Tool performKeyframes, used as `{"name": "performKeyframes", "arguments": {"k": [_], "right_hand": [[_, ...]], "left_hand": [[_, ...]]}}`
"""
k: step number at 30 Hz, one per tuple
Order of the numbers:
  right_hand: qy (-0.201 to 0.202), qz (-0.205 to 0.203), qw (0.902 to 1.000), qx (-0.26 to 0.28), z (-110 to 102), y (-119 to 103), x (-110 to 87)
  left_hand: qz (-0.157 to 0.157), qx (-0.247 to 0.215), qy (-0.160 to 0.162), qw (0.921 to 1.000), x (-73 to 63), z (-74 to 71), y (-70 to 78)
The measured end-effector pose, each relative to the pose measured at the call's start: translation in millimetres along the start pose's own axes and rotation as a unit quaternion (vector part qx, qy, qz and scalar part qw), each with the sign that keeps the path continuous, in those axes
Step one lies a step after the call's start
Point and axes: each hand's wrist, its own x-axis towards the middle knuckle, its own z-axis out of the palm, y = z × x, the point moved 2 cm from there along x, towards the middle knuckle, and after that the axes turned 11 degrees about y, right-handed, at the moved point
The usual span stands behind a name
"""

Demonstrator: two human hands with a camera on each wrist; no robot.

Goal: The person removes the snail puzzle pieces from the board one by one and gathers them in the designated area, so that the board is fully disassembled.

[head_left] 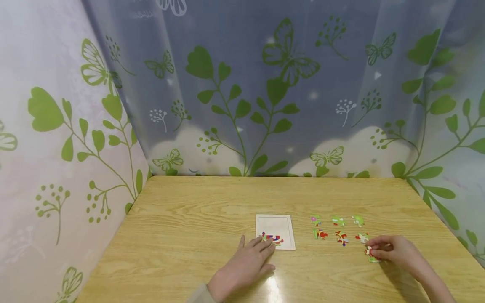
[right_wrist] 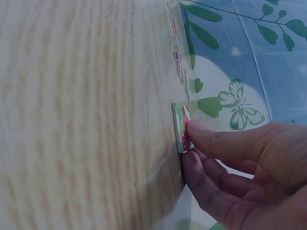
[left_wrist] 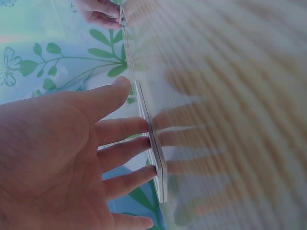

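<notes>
A square white puzzle tray (head_left: 275, 224) lies on the wooden table, with colourful joined puzzle pieces (head_left: 275, 238) along its lower part. My left hand (head_left: 248, 261) is spread flat over the tray's near left corner, its straight fingertips pressing on the edge in the left wrist view. To the right, my right hand (head_left: 398, 250) pinches a red, white and green puzzle piece (right_wrist: 182, 132) between thumb and fingers. That piece stands tilted close over the table in the right wrist view, and the fingers partly cover it.
Loose puzzle pieces lie in two rows between the tray and my right hand, among them a green one (head_left: 357, 220) and a red one (head_left: 321, 235). A patterned curtain (head_left: 242, 126) hangs behind the wooden table (head_left: 182, 219) and along both sides.
</notes>
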Motion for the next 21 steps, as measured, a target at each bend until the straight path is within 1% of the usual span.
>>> {"name": "performKeyframes", "arguments": {"k": [3, 7, 10, 17, 21], "right_hand": [[-0.004, 0.0, 1.0, 0.003, 0.7, -0.4, -0.5], [-0.006, 0.01, 0.9999, 0.004, 1.5, -1.8, -0.6], [-0.006, 0.021, 0.9997, 0.005, 1.9, -3.1, -0.5], [0.003, 0.031, 0.9995, -0.01, 2.2, -3.3, -0.3], [-0.001, 0.032, 0.9995, 0.005, 1.5, -2.4, -0.7]], "left_hand": [[0.002, -0.004, 0.005, 1.0, -0.2, 0.6, -0.3], [0.005, -0.001, 0.011, 0.9999, -0.1, 0.0, -0.1], [0.007, -0.001, 0.011, 0.9999, -0.4, -0.6, 0.3], [0.004, -0.005, 0.005, 1.0, -0.1, 0.0, -0.9], [0.007, -0.003, 0.008, 0.9999, 0.5, 1.1, -1.7]]}}
